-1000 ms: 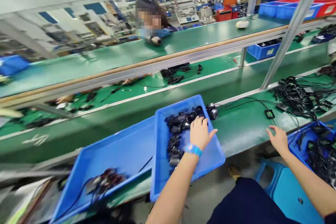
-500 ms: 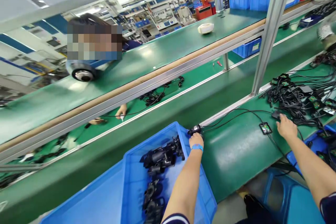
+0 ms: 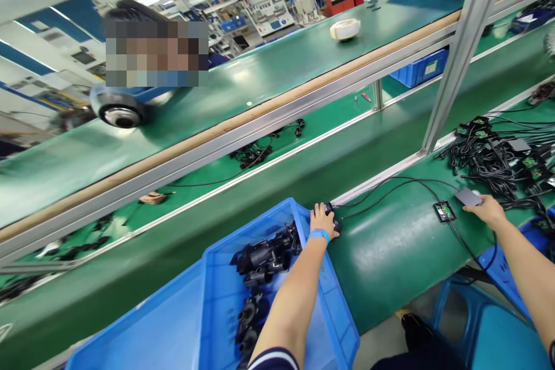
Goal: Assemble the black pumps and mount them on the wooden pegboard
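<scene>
My left hand [image 3: 321, 220], with a blue wristband, is closed over a small black part [image 3: 334, 222] with a cable, lying on the green bench just past the corner of a blue bin [image 3: 342, 324]. Several black parts [image 3: 262, 257] lie in that bin. My right hand [image 3: 488, 208] rests on the bench and pinches a small grey flat piece [image 3: 468, 196]. A small black board [image 3: 443, 211] with a green face lies between the two hands, wired to thin black cables.
A tangle of black cables and small boards [image 3: 498, 159] lies at the right. A metal post [image 3: 463, 52] stands behind it. A green conveyor belt [image 3: 260, 185] runs across. Another person sits beyond the upper shelf. A tape roll [image 3: 345, 29] lies up there. A blue stool [image 3: 481, 329] stands below.
My left hand left the bin and closed over the black part beside it. My right hand reached right and took hold of the grey piece. The view shifted right.
</scene>
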Motion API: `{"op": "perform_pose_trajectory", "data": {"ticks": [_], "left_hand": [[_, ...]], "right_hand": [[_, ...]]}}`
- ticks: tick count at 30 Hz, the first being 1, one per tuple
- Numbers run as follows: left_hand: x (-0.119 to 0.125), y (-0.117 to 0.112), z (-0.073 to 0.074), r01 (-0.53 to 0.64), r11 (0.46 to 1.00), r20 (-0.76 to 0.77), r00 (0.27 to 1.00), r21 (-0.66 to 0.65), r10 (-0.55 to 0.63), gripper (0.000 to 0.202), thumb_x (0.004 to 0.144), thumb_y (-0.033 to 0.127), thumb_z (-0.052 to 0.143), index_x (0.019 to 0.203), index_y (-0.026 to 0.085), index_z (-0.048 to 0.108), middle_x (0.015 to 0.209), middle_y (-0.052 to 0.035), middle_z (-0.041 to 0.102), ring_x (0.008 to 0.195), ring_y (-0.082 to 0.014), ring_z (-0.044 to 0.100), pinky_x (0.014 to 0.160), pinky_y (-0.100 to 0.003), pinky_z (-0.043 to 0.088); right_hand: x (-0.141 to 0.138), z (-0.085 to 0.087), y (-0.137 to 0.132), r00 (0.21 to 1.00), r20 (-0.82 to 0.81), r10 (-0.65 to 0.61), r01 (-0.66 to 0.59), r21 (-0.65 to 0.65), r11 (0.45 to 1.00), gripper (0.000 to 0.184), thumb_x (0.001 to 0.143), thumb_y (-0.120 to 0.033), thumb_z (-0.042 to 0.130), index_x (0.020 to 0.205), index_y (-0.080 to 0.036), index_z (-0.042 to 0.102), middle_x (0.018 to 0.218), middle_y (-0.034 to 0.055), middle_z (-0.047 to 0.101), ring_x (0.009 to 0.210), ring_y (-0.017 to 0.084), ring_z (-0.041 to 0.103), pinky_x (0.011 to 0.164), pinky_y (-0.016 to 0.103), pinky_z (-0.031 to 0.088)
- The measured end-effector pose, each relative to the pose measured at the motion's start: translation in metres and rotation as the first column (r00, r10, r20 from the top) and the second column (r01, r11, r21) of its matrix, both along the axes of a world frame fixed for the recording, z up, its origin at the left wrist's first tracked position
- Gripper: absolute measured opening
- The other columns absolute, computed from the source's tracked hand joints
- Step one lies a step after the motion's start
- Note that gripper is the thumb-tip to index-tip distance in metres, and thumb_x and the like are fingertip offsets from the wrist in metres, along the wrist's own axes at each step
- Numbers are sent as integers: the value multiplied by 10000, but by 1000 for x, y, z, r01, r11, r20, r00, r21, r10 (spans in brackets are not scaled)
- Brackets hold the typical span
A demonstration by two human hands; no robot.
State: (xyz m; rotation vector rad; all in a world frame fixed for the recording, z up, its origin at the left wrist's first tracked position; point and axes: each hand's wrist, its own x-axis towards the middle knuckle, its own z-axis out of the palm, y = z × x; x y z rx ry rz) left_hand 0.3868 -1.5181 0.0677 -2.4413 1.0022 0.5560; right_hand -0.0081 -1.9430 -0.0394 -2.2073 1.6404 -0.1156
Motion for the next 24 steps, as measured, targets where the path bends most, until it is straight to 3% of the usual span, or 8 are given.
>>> {"op": "perform_pose_trajectory", "data": {"ticks": [3, 6, 8, 10, 12, 15, 20, 24], "left_hand": [[4, -1, -1, -19, 999, -51, 998, 38, 21, 850, 576, 594, 833, 1324, 255, 617, 1651, -170, 215, 1503, -448, 178, 1181, -577, 165], [9, -6, 1, -48, 996, -77, 996, 77, 54, 861, 524, 620, 838, 1294, 279, 654, 1656, -162, 199, 1478, -473, 208, 1140, -579, 233], [12, -9, 4, -55, 993, -84, 994, 101, 64, 867, 488, 630, 847, 1272, 303, 673, 1658, -156, 192, 1445, -472, 265, 1106, -557, 282], [13, -12, 6, -45, 992, -84, 995, 116, 55, 871, 463, 644, 850, 1253, 314, 689, 1651, -161, 203, 1394, -463, 340, 1077, -528, 315], [13, -13, 6, -19, 992, -77, 997, 125, 28, 872, 457, 662, 841, 1239, 302, 701, 1634, -176, 236, 1342, -450, 404, 1058, -497, 332], [17, -13, 3, 36, 990, -52, 998, 135, -29, 895, 438, 704, 823, 1209, 261, 719, 1576, -198, 329, 1310, -444, 431, 1063, -486, 328], [32, -13, 0, 159, 982, -124, 982, 105, -146, 879, 408, 763, 793, 1100, 221, 762, 1386, -208, 508, 1312, -408, 427, 1131, -487, 280], [34, -18, 2, 101, 985, -174, 982, 139, -76, 952, 384, 745, 804, 1188, 241, 726, 1439, -206, 459, 1344, -431, 399, 1065, -495, 388]], "right_hand": [[8, 22, 55, 989, 73, 128, -118, -125, 985, 489, 816, -487, 634, 1129, -113, 588, 1040, 201, 617, 1020, 336, 559, 870, 425, 473], [28, 37, 136, 899, 119, 421, -394, -199, 897, 372, 959, -358, 407, 1201, -125, 568, 1226, 210, 582, 1096, 318, 528, 972, 446, 433], [41, 38, 183, 836, 117, 536, -514, -174, 840, 334, 968, -278, 379, 1198, -183, 601, 1295, 154, 584, 1151, 287, 524, 986, 417, 434], [49, 34, 211, 784, 65, 618, -602, -165, 781, 355, 971, -348, 437, 1237, -183, 604, 1340, 155, 566, 1233, 321, 481, 986, 469, 429], [51, 29, 216, 802, 24, 597, -585, -176, 792, 337, 973, -415, 467, 1145, -199, 659, 1359, 151, 553, 1281, 345, 444, 999, 504, 413], [48, 24, 194, 893, 15, 451, -440, -191, 878, 294, 972, -399, 471, 929, -204, 688, 1385, 145, 532, 1268, 339, 454, 1009, 486, 408], [46, 19, 146, 962, 23, 270, -264, -159, 952, 337, 943, -387, 493, 1156, -158, 619, 1154, 178, 649, 1049, 318, 549, 884, 460, 448], [48, 18, 124, 973, 20, 230, -226, -125, 966, 288, 930, -361, 438, 918, -192, 671, 938, 166, 669, 962, 334, 552, 838, 510, 427]]}}
